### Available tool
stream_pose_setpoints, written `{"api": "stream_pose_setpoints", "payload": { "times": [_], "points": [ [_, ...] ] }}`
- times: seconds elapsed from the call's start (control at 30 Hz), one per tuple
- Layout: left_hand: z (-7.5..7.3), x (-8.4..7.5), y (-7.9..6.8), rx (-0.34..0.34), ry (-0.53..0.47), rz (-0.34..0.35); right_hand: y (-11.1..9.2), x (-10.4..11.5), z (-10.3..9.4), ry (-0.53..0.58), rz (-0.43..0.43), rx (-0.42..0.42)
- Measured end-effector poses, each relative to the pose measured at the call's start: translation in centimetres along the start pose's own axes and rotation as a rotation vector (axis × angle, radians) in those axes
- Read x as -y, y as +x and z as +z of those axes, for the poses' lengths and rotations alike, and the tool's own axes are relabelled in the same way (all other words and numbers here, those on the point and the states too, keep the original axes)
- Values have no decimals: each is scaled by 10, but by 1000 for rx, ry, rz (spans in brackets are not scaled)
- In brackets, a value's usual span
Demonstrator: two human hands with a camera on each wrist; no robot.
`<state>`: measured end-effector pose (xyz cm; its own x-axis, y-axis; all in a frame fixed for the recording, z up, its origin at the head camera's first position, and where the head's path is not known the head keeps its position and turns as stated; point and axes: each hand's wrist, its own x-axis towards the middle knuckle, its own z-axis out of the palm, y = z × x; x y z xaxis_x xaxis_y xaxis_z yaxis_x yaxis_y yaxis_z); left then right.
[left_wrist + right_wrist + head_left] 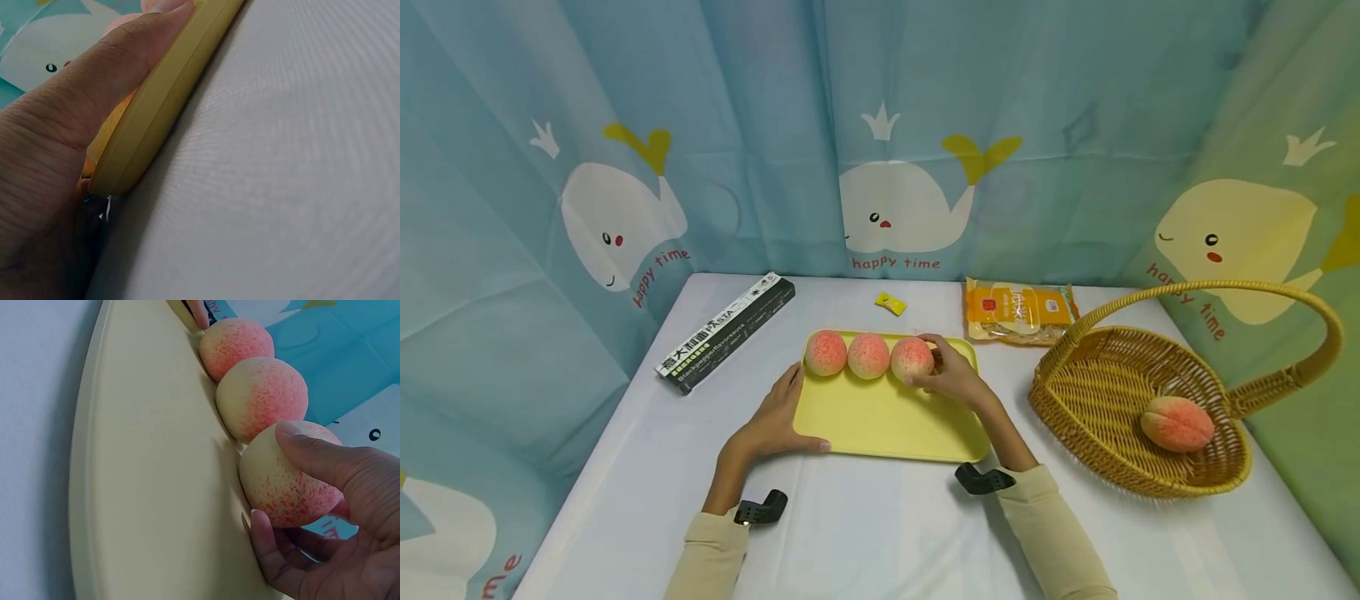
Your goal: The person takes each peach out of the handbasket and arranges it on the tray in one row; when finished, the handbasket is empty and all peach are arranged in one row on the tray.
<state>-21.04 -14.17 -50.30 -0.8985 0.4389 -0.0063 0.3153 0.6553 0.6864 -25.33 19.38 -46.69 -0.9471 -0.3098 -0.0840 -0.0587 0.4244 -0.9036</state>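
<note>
Three pink-and-cream peaches stand in a row along the far side of a yellow tray (880, 425): a left peach (825, 353), a middle peach (868, 357) and a right peach (912, 360). My right hand (953, 377) holds the right peach from its right side, thumb on the near face and fingers curled round behind and below, as the right wrist view shows. With my left hand (772, 419) I grip the tray's near left corner. Its thumb (134, 53) lies along the front rim, and its fingers reach up the left side.
At right stands a wicker basket (1075, 417) with a tall handle and another peach (1177, 423) inside. A black-and-white pasta box (726, 333) lies at left. Behind the tray are a small yellow packet (891, 303) and an orange food bag (1019, 312). Curtains (775, 167) enclose the table.
</note>
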Motion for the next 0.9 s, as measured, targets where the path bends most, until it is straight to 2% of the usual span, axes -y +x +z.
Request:
{"api": "stream_pose_setpoints", "payload": {
  "times": [0.37,0.67,0.9],
  "points": [
    [-1,0,0,-5,-9,5,-1,4,-1,-24,-16,-2],
    [-1,2,1,-6,-4,10,-1,5,-2,-21,18,15],
    [-1,1,1,0,-4,14,-13,28,-2,5,23,35]
  ]
}}
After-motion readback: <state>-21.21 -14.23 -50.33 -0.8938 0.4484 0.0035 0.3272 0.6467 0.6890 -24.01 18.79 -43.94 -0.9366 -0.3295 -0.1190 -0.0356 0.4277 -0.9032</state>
